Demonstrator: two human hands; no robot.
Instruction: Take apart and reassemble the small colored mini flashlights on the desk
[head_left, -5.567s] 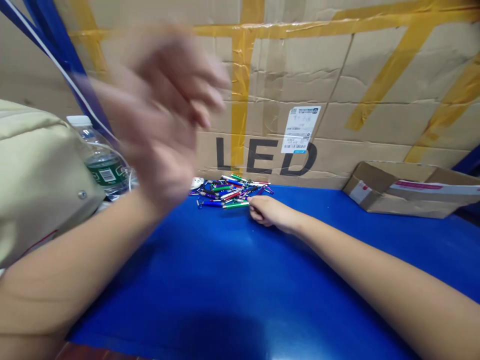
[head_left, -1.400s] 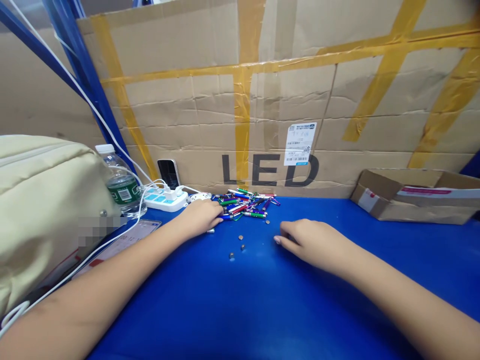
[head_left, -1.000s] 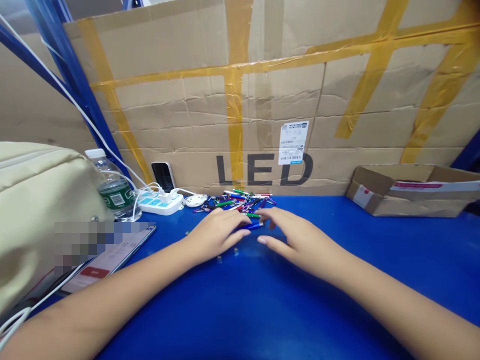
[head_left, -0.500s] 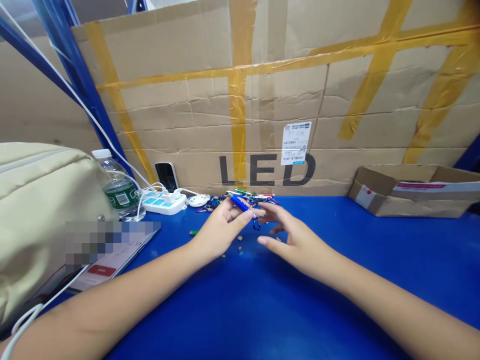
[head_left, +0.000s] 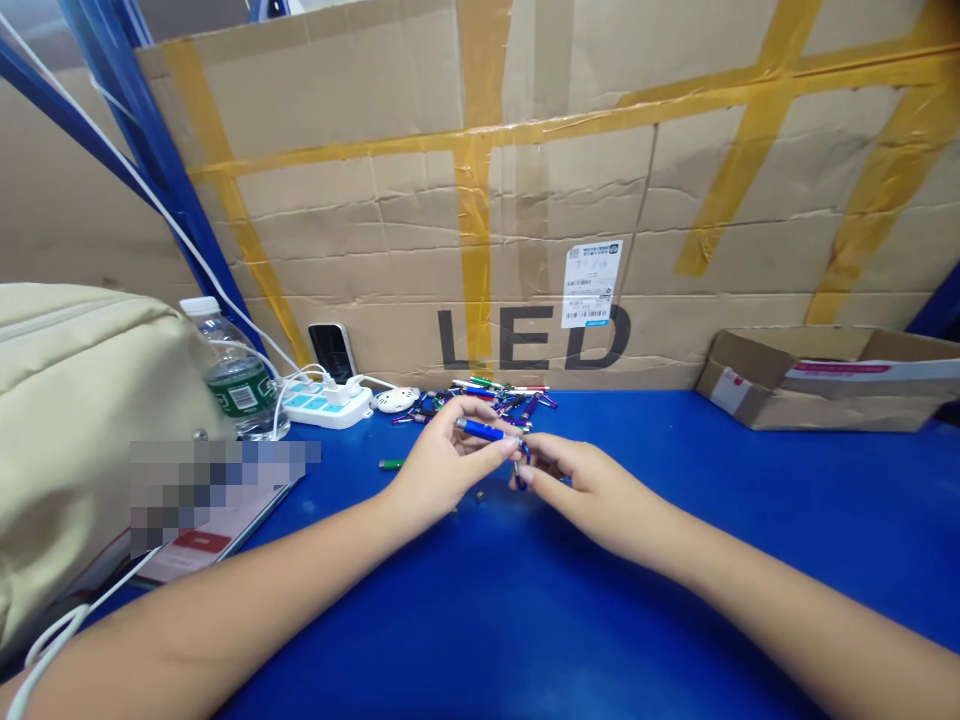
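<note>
A slim blue keychain flashlight [head_left: 480, 430] with silver ends lies between the thumb and fingers of my left hand [head_left: 442, 450]. From its right end hangs a small blue carabiner clip [head_left: 523, 468]. My right hand [head_left: 577, 475] has its thumb and fingers closed at that clip; its fingertips are partly hidden. Behind my hands is a pile of similar small metallic flashlights [head_left: 517, 400] in several colours, some with clips. A green one [head_left: 390, 465] lies apart, half covered by my left hand. A small button cell [head_left: 481, 497] sits on the table below my hands.
A white power strip [head_left: 326, 403] with plugged cables, a white rounded gadget [head_left: 396, 400] and a phone [head_left: 331, 352] stand back left. Nearer are a water bottle [head_left: 240, 385], beige bag [head_left: 90, 400] and tablet-like screen [head_left: 217, 530]. An open cardboard box [head_left: 832, 400] sits right; a large taped carton [head_left: 360, 240] walls the back.
My left hand has picked up the blue flashlight from near the pile and brought it between both hands. My right hand has closed in from the right onto its clip.
</note>
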